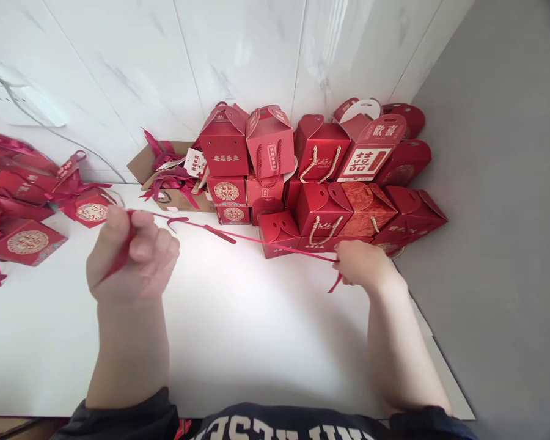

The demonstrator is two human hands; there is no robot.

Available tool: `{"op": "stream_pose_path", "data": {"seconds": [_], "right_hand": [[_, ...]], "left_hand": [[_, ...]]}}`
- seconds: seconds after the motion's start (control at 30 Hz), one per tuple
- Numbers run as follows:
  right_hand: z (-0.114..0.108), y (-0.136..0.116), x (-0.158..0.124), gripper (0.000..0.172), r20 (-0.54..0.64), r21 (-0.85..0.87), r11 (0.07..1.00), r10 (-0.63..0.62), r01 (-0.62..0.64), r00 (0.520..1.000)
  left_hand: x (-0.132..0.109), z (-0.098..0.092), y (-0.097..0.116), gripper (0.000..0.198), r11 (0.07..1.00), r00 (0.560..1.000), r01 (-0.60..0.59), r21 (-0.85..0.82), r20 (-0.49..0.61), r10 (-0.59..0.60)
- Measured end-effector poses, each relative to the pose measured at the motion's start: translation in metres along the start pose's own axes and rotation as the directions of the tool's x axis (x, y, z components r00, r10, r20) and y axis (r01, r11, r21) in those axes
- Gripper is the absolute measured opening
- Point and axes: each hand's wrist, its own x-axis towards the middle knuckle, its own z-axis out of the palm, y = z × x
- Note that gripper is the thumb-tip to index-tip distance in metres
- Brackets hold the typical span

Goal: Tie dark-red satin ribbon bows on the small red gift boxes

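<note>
A thin red ribbon (284, 245) is stretched in the air between my two hands. My left hand (132, 256), raised at the left, is closed around one part of it, and more red shows inside the palm. My right hand (362, 264) pinches the other part at the right, in front of the stacked gift boxes, with a short tail hanging below the fingers. Beneath the taut line, a red strip (220, 234) appears on or above the white table (256, 330); which one I cannot tell.
Red gift boxes (324, 208), some with cord handles, are stacked against the tiled wall. A cardboard box (178, 200) holds ribbons and tags. More red boxes with bows (32, 241) lie at the left. A grey panel (499, 214) bounds the right side.
</note>
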Motion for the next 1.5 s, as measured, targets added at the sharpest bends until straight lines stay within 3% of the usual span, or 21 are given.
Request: {"op": "stream_pose_path", "data": {"seconds": [0.1,0.13,0.2,0.23,0.27,0.33,0.37,0.4,0.43,0.5,0.57,0.63,0.7,0.77,0.83,0.97,1.07,1.2,1.33,1.5], "right_hand": [[-0.004,0.022,-0.013,0.014,-0.011,0.044,0.994,0.096,-0.096,0.995],[-0.005,0.022,-0.019,0.017,-0.032,0.06,0.996,0.07,-0.068,0.997],[-0.006,0.008,-0.029,0.039,-0.208,0.106,0.988,-0.092,0.116,0.974],[-0.006,-0.003,-0.033,0.047,-0.315,0.138,0.958,-0.197,0.25,0.928],[-0.005,-0.016,-0.035,0.054,-0.428,0.177,0.896,-0.302,0.407,0.852],[0.0,-0.041,-0.033,0.065,-0.535,0.255,0.681,-0.491,0.686,0.687],[0.003,-0.051,-0.031,0.062,-0.566,0.283,0.577,-0.545,0.766,0.619],[0.006,-0.058,-0.028,0.057,-0.577,0.336,0.505,-0.557,0.795,0.598],[0.008,-0.062,-0.025,0.051,-0.581,0.398,0.459,-0.544,0.794,0.606],[0.009,-0.063,-0.021,0.037,-0.553,0.518,0.429,-0.492,0.74,0.673],[0.005,-0.056,-0.02,0.028,-0.496,0.606,0.453,-0.427,0.654,0.756],[-0.001,-0.047,-0.021,0.026,-0.456,0.64,0.504,-0.359,0.58,0.815],[-0.006,-0.038,-0.021,0.028,-0.449,0.651,0.551,-0.275,0.522,0.85],[-0.009,-0.03,-0.02,0.03,-0.445,0.667,0.574,-0.206,0.475,0.872],[-0.01,-0.024,-0.019,0.031,-0.418,0.679,0.593,-0.17,0.432,0.892],[-0.013,-0.018,-0.019,0.036,-0.385,0.649,0.642,-0.185,0.408,0.904],[-0.014,-0.016,-0.018,0.039,-0.332,0.624,0.667,-0.245,0.407,0.911],[-0.009,-0.02,-0.013,0.044,-0.117,0.593,0.721,-0.364,0.359,0.924],[0.001,-0.028,-0.004,0.042,0.107,0.679,0.663,-0.513,0.314,0.851],[0.009,-0.031,0.008,0.034,0.189,0.713,0.645,-0.555,0.276,0.81]], "left_hand": [[0.009,-0.004,-0.005,0.024,0.965,0.981,0.173,0.197,0.057,-0.188],[0.011,-0.001,-0.01,0.026,0.93,0.96,0.213,0.3,0.115,-0.257],[0.011,0.012,-0.024,0.027,0.823,0.886,0.24,0.515,0.231,-0.403],[0.011,0.02,-0.033,0.028,0.783,0.855,0.218,0.583,0.272,-0.441],[0.01,0.028,-0.042,0.028,0.755,0.838,0.187,0.628,0.299,-0.456],[0.01,0.04,-0.057,0.029,0.748,0.812,0.144,0.648,0.355,-0.463],[0.01,0.043,-0.064,0.03,0.76,0.788,0.156,0.631,0.385,-0.481],[0.011,0.044,-0.068,0.029,0.774,0.764,0.178,0.608,0.41,-0.498],[0.012,0.044,-0.071,0.028,0.783,0.746,0.2,0.59,0.426,-0.512],[0.016,0.04,-0.075,0.031,0.793,0.744,0.216,0.569,0.43,-0.511],[0.019,0.036,-0.077,0.036,0.793,0.799,0.152,0.59,0.398,-0.45],[0.019,0.036,-0.083,0.037,0.742,0.858,0.002,0.67,0.38,-0.346],[0.018,0.037,-0.094,0.035,0.602,0.882,-0.203,0.772,0.411,-0.23],[0.016,0.039,-0.11,0.034,0.423,0.864,-0.375,0.825,0.476,-0.161],[0.015,0.039,-0.124,0.035,0.29,0.836,-0.463,0.838,0.521,-0.172],[0.017,0.033,-0.125,0.042,0.228,0.79,-0.493,0.84,0.542,-0.286],[0.015,0.028,-0.102,0.039,0.228,0.778,-0.467,0.854,0.52,-0.354],[0.004,0.024,-0.07,0.035,0.219,0.743,-0.423,0.879,0.475,-0.471],[-0.003,0.027,-0.064,0.035,0.252,0.725,-0.422,0.871,0.491,-0.483],[0.0,0.034,-0.073,0.031,0.31,0.705,-0.393,0.866,0.5,-0.504]]}}
